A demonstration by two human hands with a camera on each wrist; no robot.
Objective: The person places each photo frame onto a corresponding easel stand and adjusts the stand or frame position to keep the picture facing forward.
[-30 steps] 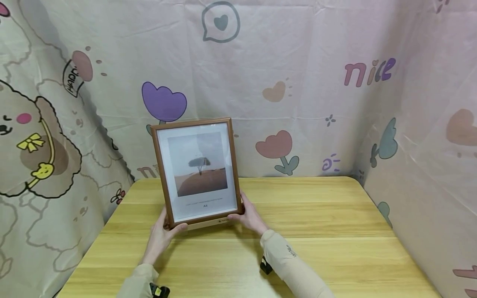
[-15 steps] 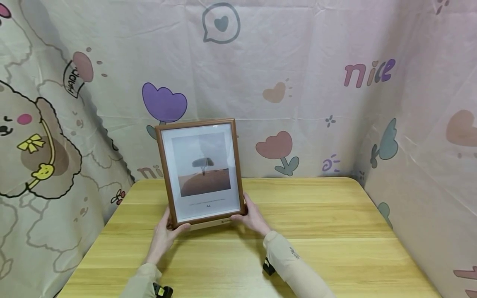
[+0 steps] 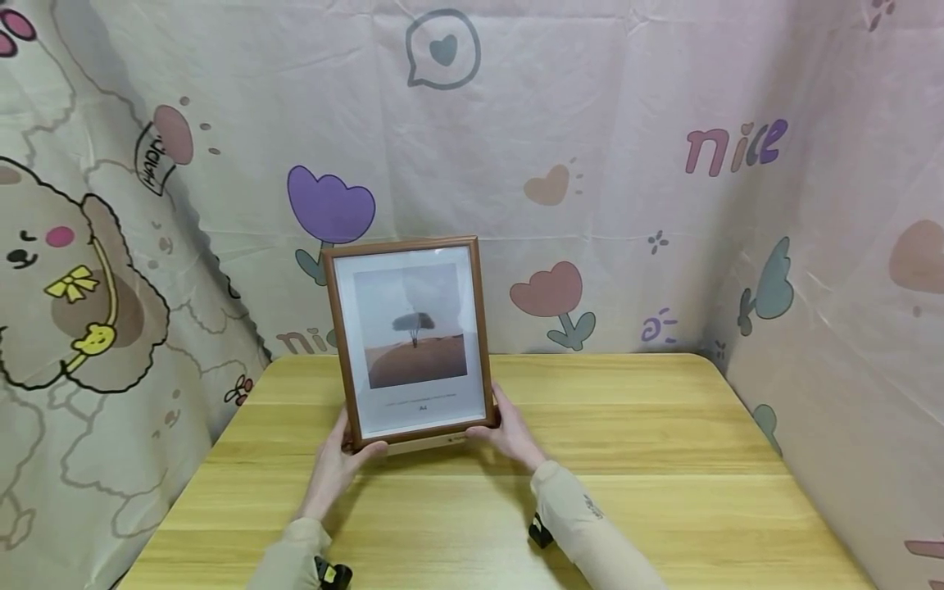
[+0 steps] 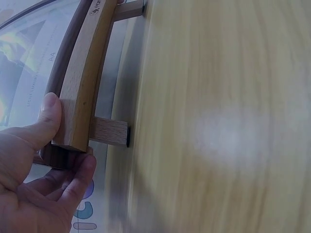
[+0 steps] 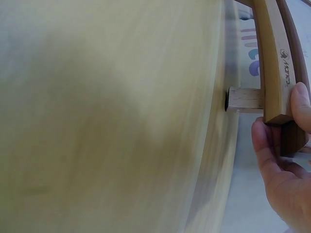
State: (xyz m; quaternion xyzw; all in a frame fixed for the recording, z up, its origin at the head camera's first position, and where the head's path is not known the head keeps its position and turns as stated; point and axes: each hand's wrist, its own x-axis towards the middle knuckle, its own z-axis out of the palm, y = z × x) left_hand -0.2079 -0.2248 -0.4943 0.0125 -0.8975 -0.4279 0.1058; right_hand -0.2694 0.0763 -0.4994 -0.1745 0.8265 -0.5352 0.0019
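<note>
A brown wooden picture frame [image 3: 416, 328] stands nearly upright, leaning slightly left, with a white-matted print of a tree inside. Along its lower edge runs a light wood stand [image 4: 83, 87] with short square feet [image 5: 247, 99], which show close over the tabletop in the wrist views. My left hand [image 3: 333, 469] grips the lower left corner, thumb on the front and fingers curled behind and below. At the opposite lower corner, my right hand [image 3: 514, 433] holds on in the same way, its thumb beside the printed lettering on the stand.
The pale wooden table [image 3: 627, 442] spreads out around the frame. Behind its back edge and along both sides hangs a patterned curtain [image 3: 627, 246]. Long beige sleeves [image 3: 590, 524] with black wrist cameras [image 3: 542, 533] cover both forearms.
Both hands have shifted the frame and its stand a little to the right, keeping the same grip. The head view has also moved slightly.
</note>
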